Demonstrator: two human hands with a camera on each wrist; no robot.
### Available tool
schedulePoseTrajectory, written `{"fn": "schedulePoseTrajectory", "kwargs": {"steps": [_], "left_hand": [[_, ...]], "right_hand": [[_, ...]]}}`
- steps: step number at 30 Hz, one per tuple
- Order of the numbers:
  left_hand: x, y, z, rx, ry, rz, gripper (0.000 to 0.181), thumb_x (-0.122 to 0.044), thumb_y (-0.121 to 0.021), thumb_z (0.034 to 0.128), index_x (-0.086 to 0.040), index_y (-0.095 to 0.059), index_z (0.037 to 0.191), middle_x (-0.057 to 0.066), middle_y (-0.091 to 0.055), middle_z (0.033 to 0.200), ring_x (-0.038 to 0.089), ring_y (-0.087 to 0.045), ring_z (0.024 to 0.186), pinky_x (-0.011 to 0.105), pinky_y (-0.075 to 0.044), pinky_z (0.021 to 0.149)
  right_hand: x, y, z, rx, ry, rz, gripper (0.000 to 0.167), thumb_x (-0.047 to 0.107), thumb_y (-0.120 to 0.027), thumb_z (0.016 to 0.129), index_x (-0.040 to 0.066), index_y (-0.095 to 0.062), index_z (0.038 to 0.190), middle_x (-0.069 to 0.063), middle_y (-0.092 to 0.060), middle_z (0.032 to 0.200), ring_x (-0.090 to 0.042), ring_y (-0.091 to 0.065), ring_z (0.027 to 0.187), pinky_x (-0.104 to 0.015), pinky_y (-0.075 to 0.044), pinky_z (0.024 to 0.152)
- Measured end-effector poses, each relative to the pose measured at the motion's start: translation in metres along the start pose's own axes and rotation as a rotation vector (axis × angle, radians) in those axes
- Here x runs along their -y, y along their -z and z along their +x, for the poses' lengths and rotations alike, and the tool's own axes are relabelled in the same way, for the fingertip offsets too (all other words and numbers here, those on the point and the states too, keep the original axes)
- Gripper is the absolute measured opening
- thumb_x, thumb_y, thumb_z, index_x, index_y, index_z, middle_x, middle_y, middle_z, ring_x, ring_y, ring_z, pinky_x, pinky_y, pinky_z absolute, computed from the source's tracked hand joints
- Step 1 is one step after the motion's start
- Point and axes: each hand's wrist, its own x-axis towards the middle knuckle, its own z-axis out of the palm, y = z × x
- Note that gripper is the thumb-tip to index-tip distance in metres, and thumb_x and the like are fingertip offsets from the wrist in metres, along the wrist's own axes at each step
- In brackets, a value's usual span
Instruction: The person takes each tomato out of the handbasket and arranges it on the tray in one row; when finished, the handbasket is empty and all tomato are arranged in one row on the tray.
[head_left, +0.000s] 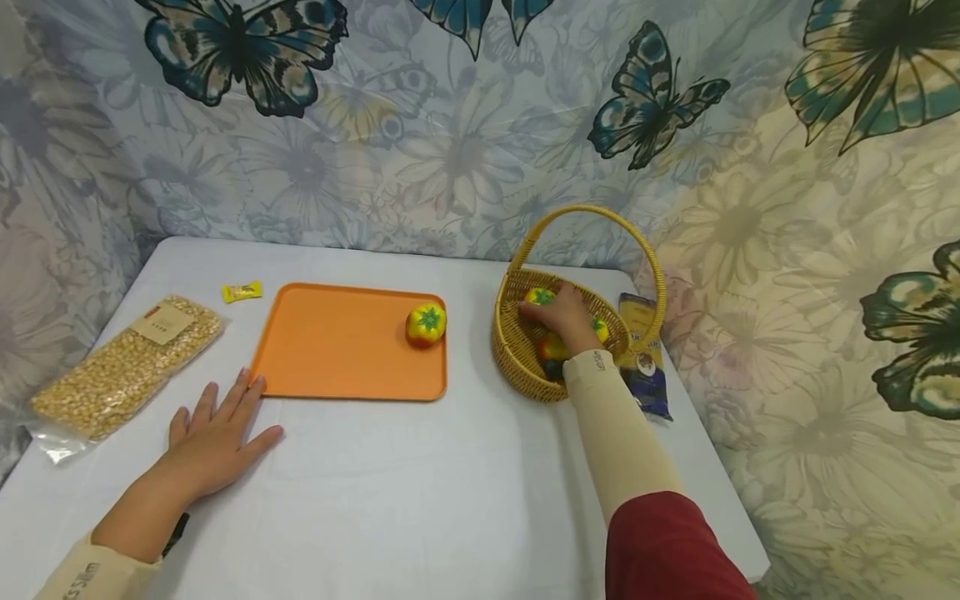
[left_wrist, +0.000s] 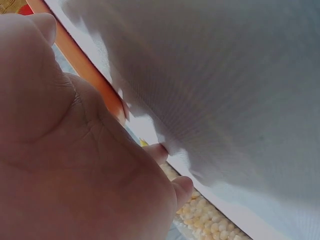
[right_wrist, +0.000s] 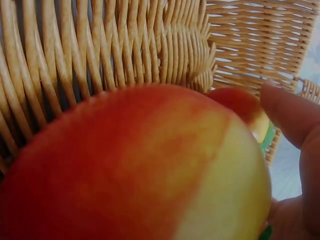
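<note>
My left hand [head_left: 213, 446] lies flat on the white table with its fingers spread. Its fingertips touch the near left corner of an orange tray [head_left: 345, 350]. On the tray's right side sits a round red-and-yellow fruit [head_left: 426, 325] with a green star-shaped top. My right hand [head_left: 566, 317] reaches down into a wicker basket [head_left: 517, 367]. Its thumb is beside a similar fruit [head_left: 538, 296]; the other fingers are largely hidden, so a grip cannot be made out. Close up in the right wrist view, a large red-and-yellow fruit [right_wrist: 150, 165] fills the foreground, with a smaller one [right_wrist: 240, 107] behind near the thumb.
A clear bag of yellow kernels [head_left: 127, 375] lies at the left, with a small yellow packet [head_left: 242, 292] behind it. A gold-and-blue packet [head_left: 648, 387] lies right of the basket, partly behind it. The basket's tall handle [head_left: 592, 210] arches above its back. Patterned cloth hangs around the table.
</note>
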Motion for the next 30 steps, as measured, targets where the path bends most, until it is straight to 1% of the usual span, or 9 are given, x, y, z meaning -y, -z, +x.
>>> {"fn": "schedulePoseTrajectory", "kwargs": {"steps": [2,8,13,16,19,22,24,27,30], "left_hand": [[0.001,0.000,0.001,-0.002,-0.001,0.006,0.096,-0.066,-0.043,0.1075,-0.010,0.001,0.171,0.017,0.014,0.176,0.061,0.015,0.152,0.084,0.012,0.107],[0.005,0.000,0.003,-0.013,-0.005,0.000,0.097,-0.069,-0.043,0.1064,-0.011,0.001,0.171,0.016,0.014,0.176,0.061,0.015,0.152,0.084,0.013,0.107],[0.005,-0.001,0.002,-0.015,-0.005,-0.004,0.098,-0.070,-0.043,0.1055,-0.010,-0.001,0.171,0.016,0.012,0.176,0.061,0.014,0.152,0.084,0.013,0.107],[0.004,-0.002,0.002,-0.016,-0.004,-0.005,0.099,-0.071,-0.043,0.1051,-0.010,-0.002,0.171,0.016,0.011,0.176,0.061,0.014,0.152,0.084,0.012,0.107],[0.003,-0.003,0.001,-0.016,-0.005,-0.005,0.098,-0.070,-0.043,0.1057,-0.010,-0.002,0.171,0.016,0.012,0.176,0.060,0.015,0.152,0.084,0.013,0.107],[0.002,-0.002,0.001,-0.012,0.000,0.000,0.097,-0.068,-0.043,0.1067,-0.009,-0.001,0.171,0.017,0.012,0.176,0.060,0.016,0.152,0.084,0.013,0.107],[0.002,-0.001,0.000,-0.013,0.002,-0.002,0.097,-0.068,-0.043,0.1067,-0.010,0.000,0.171,0.017,0.012,0.176,0.060,0.016,0.153,0.083,0.014,0.108],[0.003,-0.001,0.000,-0.011,0.003,-0.007,0.098,-0.070,-0.042,0.1060,-0.011,0.000,0.171,0.017,0.012,0.176,0.059,0.016,0.153,0.083,0.014,0.108],[0.004,-0.003,0.001,-0.011,0.004,-0.010,0.099,-0.071,-0.042,0.1053,-0.012,0.000,0.171,0.016,0.012,0.176,0.058,0.017,0.153,0.082,0.015,0.108]], "right_hand": [[0.000,0.000,0.000,0.010,-0.009,0.004,0.106,0.055,-0.076,0.094,0.004,-0.019,0.168,-0.029,-0.032,0.161,-0.048,-0.040,0.140,-0.062,-0.034,0.116],[-0.001,-0.001,0.002,0.009,-0.015,0.011,0.099,0.053,-0.075,0.095,0.004,-0.026,0.166,-0.025,-0.037,0.158,-0.043,-0.044,0.135,-0.058,-0.038,0.114],[0.004,0.005,0.000,0.023,-0.039,0.081,0.096,0.051,-0.075,0.096,0.006,-0.028,0.166,-0.023,-0.042,0.154,-0.040,-0.049,0.129,-0.056,-0.044,0.108],[0.015,0.014,-0.006,0.037,-0.041,0.132,0.094,0.050,-0.074,0.097,0.007,-0.028,0.166,-0.022,-0.040,0.156,-0.039,-0.048,0.131,-0.055,-0.046,0.108],[0.035,0.025,-0.016,0.053,-0.003,0.206,0.092,0.050,-0.073,0.098,0.007,-0.028,0.166,-0.020,-0.038,0.160,-0.038,-0.046,0.138,-0.054,-0.042,0.113],[0.063,0.033,-0.030,0.074,0.072,0.278,0.092,0.051,-0.073,0.097,0.009,-0.030,0.166,-0.018,-0.037,0.162,-0.036,-0.045,0.141,-0.052,-0.040,0.115],[0.084,0.032,-0.039,0.086,0.131,0.308,0.090,0.050,-0.075,0.096,0.011,-0.033,0.165,-0.015,-0.038,0.161,-0.034,-0.047,0.138,-0.050,-0.043,0.113],[0.113,0.017,-0.049,0.113,0.215,0.303,0.086,0.044,-0.079,0.095,0.012,-0.036,0.163,-0.013,-0.041,0.157,-0.031,-0.051,0.132,-0.047,-0.048,0.106],[0.138,-0.011,-0.053,0.157,0.293,0.259,0.084,0.040,-0.081,0.095,0.010,-0.039,0.162,-0.014,-0.044,0.153,-0.030,-0.056,0.126,-0.045,-0.053,0.099]]}}
